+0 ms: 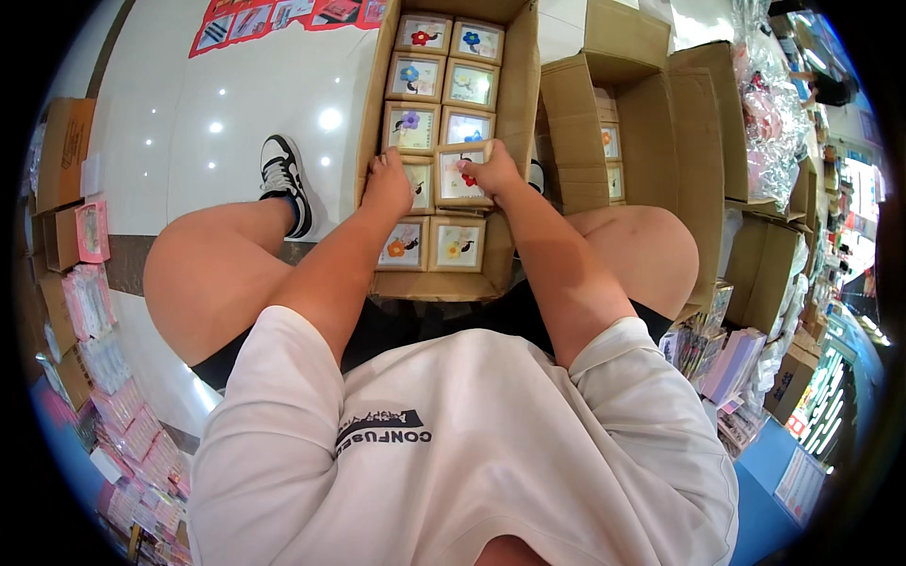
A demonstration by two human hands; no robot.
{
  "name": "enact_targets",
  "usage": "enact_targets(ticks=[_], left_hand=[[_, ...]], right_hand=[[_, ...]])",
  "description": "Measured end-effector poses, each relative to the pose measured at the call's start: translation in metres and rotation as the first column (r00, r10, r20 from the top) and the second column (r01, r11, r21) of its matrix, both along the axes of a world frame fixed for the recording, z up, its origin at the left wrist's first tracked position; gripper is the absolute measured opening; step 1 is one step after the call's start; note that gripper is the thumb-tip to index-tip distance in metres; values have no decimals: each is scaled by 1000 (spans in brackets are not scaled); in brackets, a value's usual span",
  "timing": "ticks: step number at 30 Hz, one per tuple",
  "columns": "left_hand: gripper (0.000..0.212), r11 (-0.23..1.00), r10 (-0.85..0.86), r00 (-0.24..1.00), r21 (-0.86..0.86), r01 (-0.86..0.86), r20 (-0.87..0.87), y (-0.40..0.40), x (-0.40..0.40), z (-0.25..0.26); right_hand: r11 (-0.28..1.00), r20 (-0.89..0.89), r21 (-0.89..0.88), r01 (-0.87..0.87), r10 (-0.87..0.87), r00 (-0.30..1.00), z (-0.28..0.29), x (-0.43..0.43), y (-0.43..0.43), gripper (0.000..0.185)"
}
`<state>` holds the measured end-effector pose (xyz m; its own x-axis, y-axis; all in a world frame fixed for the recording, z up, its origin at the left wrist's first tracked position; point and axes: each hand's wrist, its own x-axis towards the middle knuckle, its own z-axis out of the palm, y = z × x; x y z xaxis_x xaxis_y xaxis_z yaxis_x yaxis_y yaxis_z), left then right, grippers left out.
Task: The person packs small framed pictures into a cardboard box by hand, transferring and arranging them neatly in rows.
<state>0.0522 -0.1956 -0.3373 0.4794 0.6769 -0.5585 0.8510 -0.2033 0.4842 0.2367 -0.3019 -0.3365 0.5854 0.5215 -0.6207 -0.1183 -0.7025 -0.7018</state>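
An open cardboard box (517,106) stands between my knees, with small wood-rimmed square frames in two columns, each showing a coloured flower figure. My right hand (493,173) grips a frame with a red flower (453,185), thumb on its face; this frame sits raised and slightly tilted over the right column. My left hand (389,185) is at the box's left side, its fingers bent at the edge of a frame (422,185) in the left column; whether it grips that frame cannot be told. Nearest me lie a frame with an orange flower (402,244) and one with a yellow flower (456,245).
At the right stands another open carton (640,141) with similar frames inside, beside more cartons and clear plastic wrap (771,134). Pink packaged goods (131,417) are stacked at the left. A red printed sheet (283,18) lies on the tiled floor. A person (832,88) is far off at upper right.
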Motion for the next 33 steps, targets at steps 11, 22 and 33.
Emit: enact_targets(ticks=[11,22,33], left_hand=[[75,998,-55,990,-24,53,-131,-12,7,15],[90,929,-292,933,167,329,-211,-17,-1,-10],[101,894,-405,911,176,412,-76,-12,-10,0]], right_hand=[[965,281,-90,-246,262,923,3,-7,-7,61],[780,380,-360,-512,624,683,28,-3,11,70],[787,66,-225,-575,601,797,9,18,15,78]])
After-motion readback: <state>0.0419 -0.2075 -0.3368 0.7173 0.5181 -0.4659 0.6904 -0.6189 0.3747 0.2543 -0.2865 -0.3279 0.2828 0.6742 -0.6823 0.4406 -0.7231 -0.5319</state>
